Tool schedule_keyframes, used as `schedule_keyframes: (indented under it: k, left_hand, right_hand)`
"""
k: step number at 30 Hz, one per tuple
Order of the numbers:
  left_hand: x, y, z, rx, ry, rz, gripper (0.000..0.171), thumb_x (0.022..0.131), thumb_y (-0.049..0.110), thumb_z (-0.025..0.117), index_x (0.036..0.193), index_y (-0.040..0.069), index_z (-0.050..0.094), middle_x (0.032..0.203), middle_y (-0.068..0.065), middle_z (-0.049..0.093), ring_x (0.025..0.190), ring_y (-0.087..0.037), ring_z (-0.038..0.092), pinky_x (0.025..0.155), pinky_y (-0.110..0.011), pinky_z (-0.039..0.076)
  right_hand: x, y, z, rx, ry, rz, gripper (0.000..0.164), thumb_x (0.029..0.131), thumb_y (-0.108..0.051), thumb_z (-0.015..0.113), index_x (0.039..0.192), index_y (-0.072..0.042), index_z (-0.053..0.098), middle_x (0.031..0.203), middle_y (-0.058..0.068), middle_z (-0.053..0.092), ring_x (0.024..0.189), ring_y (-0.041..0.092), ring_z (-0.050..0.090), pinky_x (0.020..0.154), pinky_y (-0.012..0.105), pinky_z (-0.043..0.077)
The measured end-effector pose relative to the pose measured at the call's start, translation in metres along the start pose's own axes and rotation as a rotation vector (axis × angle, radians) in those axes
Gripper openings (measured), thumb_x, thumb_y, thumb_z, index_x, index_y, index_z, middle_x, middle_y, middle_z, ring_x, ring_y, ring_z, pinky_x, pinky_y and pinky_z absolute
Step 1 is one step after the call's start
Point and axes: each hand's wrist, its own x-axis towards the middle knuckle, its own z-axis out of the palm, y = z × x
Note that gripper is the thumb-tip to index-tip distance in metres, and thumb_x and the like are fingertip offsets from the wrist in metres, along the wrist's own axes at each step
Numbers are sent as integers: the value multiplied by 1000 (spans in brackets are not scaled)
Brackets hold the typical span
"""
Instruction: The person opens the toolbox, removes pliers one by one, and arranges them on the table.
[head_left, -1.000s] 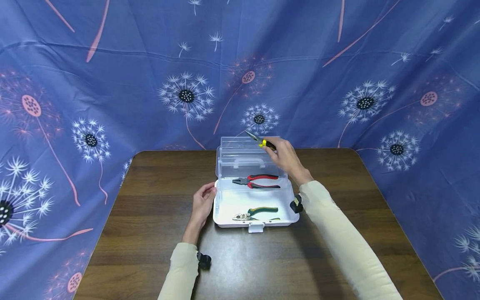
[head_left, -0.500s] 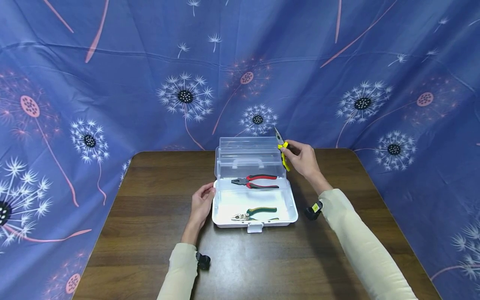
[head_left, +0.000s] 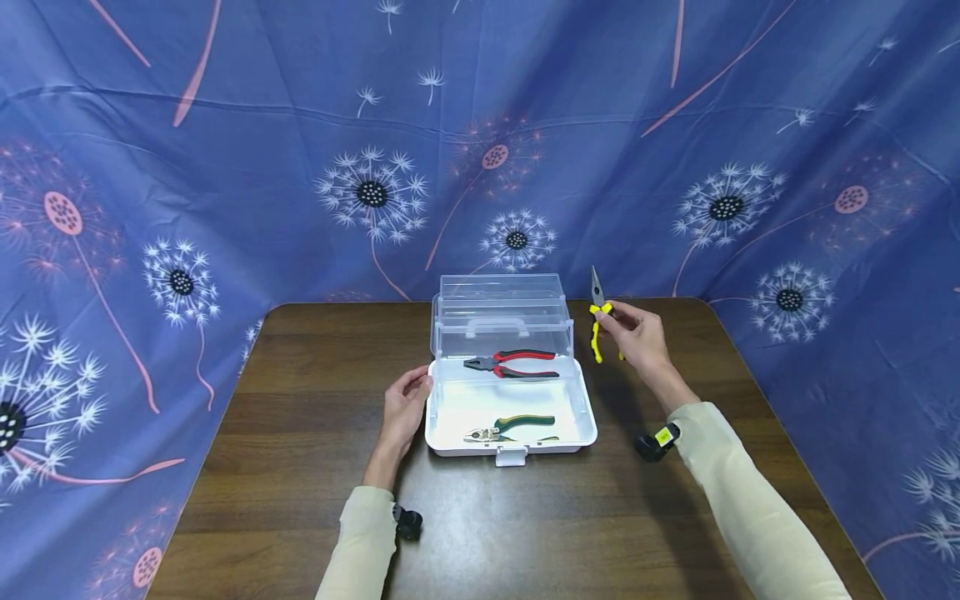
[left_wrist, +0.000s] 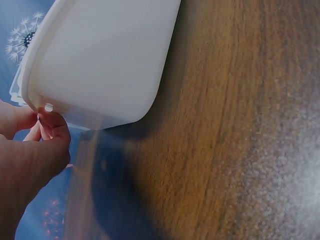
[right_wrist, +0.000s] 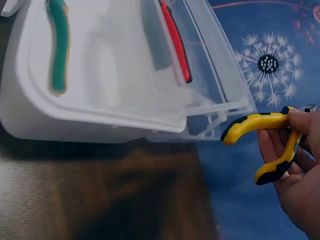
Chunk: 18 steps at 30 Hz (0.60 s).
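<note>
My right hand (head_left: 637,340) holds long-nose pliers (head_left: 597,309) with yellow and black handles, raised to the right of the toolbox's lid. Their tip points up and away, and in the right wrist view the handles (right_wrist: 262,121) are spread. A white toolbox (head_left: 459,452) stands on the table with its clear lid tipped back. Thumb and fingers of my left hand (head_left: 405,408) pinch its left rim, close up in the left wrist view. Red and black combination pliers (head_left: 497,364) lie across the back of the box. Green-handled pliers (head_left: 521,420) lie near its front, partly hidden by the front wall.
The clear lid (head_left: 502,292) has stepped trays and leans behind the box. A white latch (head_left: 512,456) hangs at the front. The brown wooden table (head_left: 300,433) reaches a blue dandelion-print cloth (head_left: 300,208) at the back and sides.
My right hand has carried the long-nose pliers from over the lid to the right of it, turning their tip from the left to upright. The left hand has stayed at the rim.
</note>
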Motion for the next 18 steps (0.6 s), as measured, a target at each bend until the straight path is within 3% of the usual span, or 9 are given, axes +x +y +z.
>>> schedule_keyframes:
  k: [4, 11, 18]
  left_hand:
    - [-2, 6, 0, 3, -10, -12, 33, 102, 0, 59, 133, -12, 60, 124, -27, 62, 105, -20, 60, 86, -14, 48]
    - [-18, 33, 2, 22, -33, -7, 33, 102, -1, 57, 132, -14, 59, 124, -31, 61, 114, -33, 59, 88, -17, 49]
    - [-19, 35, 1, -1, -34, -1, 33, 102, -1, 58, 132, -14, 59, 123, -30, 62, 110, -28, 60, 87, -16, 49]
  right_hand:
    - [-7, 15, -7, 76, 2, 39, 42, 98, -7, 69, 134, 13, 60, 97, 1, 67, 81, 6, 71, 76, 20, 58]
    - [-23, 41, -16, 109, -6, 108, 47, 99, -8, 69, 138, 15, 55, 96, -7, 70, 81, 3, 71, 80, 28, 59]
    - [-39, 68, -18, 102, 8, 173, 46, 99, -8, 68, 136, 16, 55, 102, 4, 74, 80, 3, 72, 84, 36, 59]
